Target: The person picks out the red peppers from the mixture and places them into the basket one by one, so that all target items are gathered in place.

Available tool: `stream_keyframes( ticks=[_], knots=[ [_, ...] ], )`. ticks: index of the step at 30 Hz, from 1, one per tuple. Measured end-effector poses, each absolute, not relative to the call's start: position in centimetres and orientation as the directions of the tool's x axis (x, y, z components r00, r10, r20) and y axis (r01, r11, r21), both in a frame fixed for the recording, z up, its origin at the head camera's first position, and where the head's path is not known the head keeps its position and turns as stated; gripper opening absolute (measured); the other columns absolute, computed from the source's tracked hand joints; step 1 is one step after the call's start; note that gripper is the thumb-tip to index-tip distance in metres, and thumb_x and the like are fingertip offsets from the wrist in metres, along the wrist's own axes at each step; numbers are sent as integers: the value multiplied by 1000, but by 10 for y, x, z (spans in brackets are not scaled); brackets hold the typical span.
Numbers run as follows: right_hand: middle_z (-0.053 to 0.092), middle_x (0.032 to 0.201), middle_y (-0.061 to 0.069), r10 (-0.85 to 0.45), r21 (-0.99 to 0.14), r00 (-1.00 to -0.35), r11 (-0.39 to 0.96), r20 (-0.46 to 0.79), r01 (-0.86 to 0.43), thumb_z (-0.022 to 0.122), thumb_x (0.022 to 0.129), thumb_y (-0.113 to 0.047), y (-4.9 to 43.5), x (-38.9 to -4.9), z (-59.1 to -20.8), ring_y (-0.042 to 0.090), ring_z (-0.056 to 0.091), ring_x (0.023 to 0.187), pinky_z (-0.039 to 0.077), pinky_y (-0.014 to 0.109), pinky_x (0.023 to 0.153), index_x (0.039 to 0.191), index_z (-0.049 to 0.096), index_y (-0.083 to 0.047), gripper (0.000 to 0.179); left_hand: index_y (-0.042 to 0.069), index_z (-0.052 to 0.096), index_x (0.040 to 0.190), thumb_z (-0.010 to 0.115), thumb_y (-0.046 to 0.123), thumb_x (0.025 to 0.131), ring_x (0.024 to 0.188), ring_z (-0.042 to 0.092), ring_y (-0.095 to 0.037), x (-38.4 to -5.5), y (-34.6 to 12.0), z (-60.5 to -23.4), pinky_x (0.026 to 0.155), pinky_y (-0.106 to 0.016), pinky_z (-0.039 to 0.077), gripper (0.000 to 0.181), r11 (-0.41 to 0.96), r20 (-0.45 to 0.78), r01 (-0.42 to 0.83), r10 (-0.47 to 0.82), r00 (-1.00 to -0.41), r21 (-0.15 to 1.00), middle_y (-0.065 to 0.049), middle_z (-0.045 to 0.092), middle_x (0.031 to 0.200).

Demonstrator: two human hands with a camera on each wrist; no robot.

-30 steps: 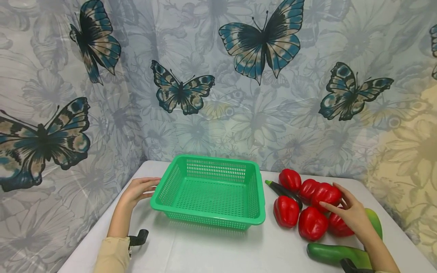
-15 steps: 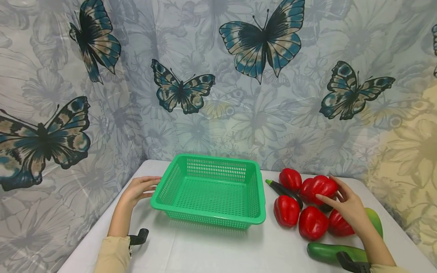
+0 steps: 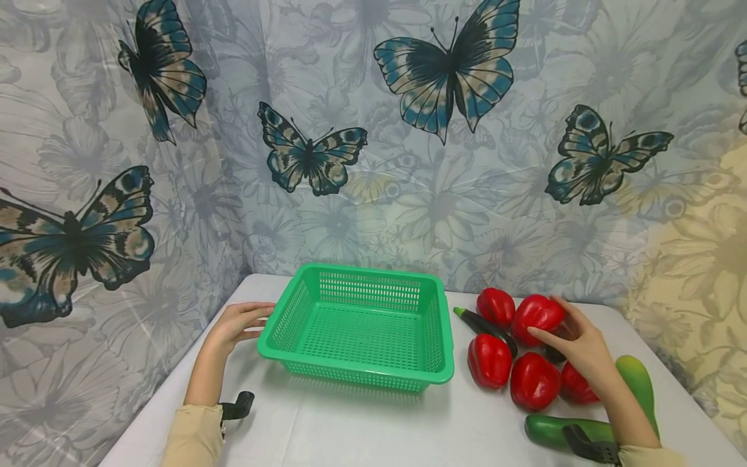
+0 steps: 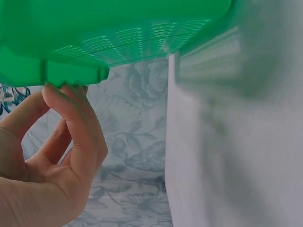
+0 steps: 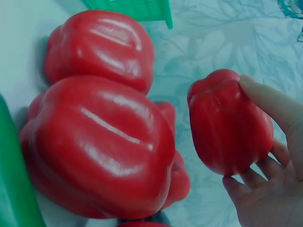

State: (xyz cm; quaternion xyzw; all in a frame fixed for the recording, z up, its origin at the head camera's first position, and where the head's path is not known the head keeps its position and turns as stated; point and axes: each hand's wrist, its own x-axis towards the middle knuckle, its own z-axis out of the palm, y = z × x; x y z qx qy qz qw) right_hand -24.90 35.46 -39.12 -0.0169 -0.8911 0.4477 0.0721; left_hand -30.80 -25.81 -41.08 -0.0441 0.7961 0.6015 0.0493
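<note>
A glossy red, lobed bell pepper (image 3: 535, 316) is pinched by the right hand (image 3: 585, 348), to the right of the green perforated plastic basket (image 3: 356, 368), merely touched by the left hand (image 3: 235, 324). Through slick skin, it could be dropped.

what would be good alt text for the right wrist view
A right hand holds a red pepper at the right of the picture. Two more red peppers fill much of the left side, with a green vegetable cut off by the left edge and part of a green basket at the top.
</note>
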Motion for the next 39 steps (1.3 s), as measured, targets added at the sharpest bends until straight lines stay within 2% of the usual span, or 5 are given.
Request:
stream_keyframes(
  ticks=[6, 12, 19, 28, 39],
  knots=[
    [20, 158, 27, 72, -788, -988, 612, 136, -64, 67, 92, -41, 344, -251, -386, 54, 26, 139, 33, 63, 103, 158, 10, -17, 91, -3, 58, 131, 64, 28, 96, 87, 68, -7, -306, -256, -407, 78, -30, 60, 48, 339, -115, -118, -29, -993, 933, -5, 70, 112],
    [20, 158, 29, 69, -801, -989, 596, 131, -64, 68, 91, -40, 331, -253, -383, 57, 24, 139, 37, 67, 101, 158, 11, -17, 91, -3, 60, 129, 62, 26, 97, 84, 66, -6, -304, -253, -404, 75, -28, 60, 43, 374, -103, -110, -40, -994, 921, -14, 67, 119],
    [26, 157, 25, 35, -800, -989, 592, 147, -98, 69, 90, -40, 318, -256, -381, 53, 30, 138, 45, 61, 100, 158, 13, -18, 91, -3, 60, 129, 64, 27, 96, 81, 65, -5, -304, -252, -403, 75, -28, 61, 45, 381, -103, -113, -47, -994, 918, -6, 69, 111],
    [23, 160, 20, -4, -840, -991, 531, 132, -114, 69, 90, -41, 300, -264, -373, 51, 26, 141, 51, 59, 96, 158, 13, -24, 90, -2, 60, 130, 65, 29, 95, 81, 65, -6, -304, -253, -403, 74, -28, 60, 47, 389, -113, -125, -54, -992, 913, -7, 68, 112],
    [22, 161, 17, -34, -870, -992, 477, 125, -126, 72, 88, -39, 275, -276, -367, 47, 22, 145, 40, 59, 107, 158, 18, -23, 89, -3, 59, 130, 65, 29, 95, 80, 65, -6, -302, -253, -402, 74, -27, 60, 47, 374, -118, -127, -45, -992, 919, -1, 69, 106]
  ],
)
